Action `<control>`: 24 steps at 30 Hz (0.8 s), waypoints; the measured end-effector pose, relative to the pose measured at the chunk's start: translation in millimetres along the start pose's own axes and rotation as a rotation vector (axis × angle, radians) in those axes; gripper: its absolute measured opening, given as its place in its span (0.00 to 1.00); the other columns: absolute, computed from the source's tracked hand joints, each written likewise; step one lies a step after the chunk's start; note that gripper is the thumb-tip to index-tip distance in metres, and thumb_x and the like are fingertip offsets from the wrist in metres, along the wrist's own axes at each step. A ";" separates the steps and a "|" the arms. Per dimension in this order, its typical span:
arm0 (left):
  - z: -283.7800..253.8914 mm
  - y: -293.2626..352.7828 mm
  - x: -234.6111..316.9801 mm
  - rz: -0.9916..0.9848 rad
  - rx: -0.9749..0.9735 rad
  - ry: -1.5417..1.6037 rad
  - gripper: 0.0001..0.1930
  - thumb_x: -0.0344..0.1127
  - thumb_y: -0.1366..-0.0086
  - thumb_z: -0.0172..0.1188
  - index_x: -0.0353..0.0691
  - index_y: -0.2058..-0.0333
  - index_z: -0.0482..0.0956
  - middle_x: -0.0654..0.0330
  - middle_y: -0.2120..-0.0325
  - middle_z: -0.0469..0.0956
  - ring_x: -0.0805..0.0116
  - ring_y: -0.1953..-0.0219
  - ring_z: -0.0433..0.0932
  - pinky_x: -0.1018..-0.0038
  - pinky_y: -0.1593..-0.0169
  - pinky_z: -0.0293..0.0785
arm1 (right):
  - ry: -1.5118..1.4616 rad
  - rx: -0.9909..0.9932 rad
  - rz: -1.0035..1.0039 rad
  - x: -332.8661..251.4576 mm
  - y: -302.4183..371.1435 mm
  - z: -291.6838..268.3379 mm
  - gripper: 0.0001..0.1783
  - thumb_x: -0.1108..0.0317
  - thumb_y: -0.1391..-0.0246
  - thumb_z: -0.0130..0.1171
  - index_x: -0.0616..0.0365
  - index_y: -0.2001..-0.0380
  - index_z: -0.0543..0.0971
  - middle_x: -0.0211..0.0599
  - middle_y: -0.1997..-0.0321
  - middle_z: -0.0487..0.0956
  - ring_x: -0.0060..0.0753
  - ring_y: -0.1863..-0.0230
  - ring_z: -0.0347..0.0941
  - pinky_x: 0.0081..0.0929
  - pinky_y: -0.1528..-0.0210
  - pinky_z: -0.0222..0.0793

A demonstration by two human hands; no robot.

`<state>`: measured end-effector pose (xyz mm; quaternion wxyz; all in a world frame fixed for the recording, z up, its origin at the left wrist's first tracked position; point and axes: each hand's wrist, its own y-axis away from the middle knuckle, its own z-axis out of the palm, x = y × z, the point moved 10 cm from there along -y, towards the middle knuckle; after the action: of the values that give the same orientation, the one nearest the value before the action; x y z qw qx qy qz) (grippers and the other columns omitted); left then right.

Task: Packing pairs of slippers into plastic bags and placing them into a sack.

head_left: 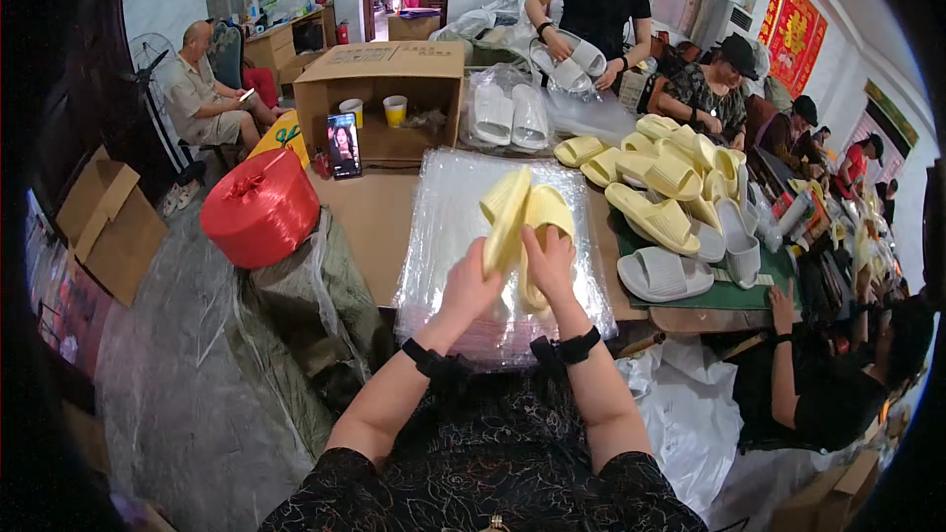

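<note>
A pale yellow slide slipper [507, 220] stands on edge in my left hand [473, 281], whose fingers are closed round it. Beside it, my right hand [549, 261] grips a second yellow slipper [550, 207], its strap facing up and its lower part partly behind the hand. Both slippers are held close together above a stack of clear plastic bags [424, 246] on the table in front of me. To the right lies a heap of yellow slippers [662, 175], with a grey slipper [665, 276] at its near edge.
A red roll of plastic twine [258, 209] sits on a green sack at left. Behind the bags are a propped phone [344, 148] and an open cardboard box [379, 64] holding cups. Across the table a person [601, 0] holds grey slippers; a co-worker's hand [782, 307] reaches in at right.
</note>
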<state>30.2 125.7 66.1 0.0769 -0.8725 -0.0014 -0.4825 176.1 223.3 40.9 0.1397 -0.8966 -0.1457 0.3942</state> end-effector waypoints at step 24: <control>-1.7 75.2 -32.7 -0.335 -0.390 0.333 0.13 0.40 0.32 0.55 0.35 0.65 0.81 0.58 0.76 0.81 0.65 0.62 0.81 0.68 0.61 0.79 | 0.220 -0.049 -0.101 -70.4 14.6 2.8 0.41 0.42 0.56 0.66 0.71 0.53 0.73 0.65 0.49 0.67 0.62 0.46 0.62 0.47 0.44 0.62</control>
<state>17.1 53.5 29.4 -0.1733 -0.7674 -0.0400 -0.6159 130.7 184.1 80.7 0.1525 -0.9290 -0.1841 0.2825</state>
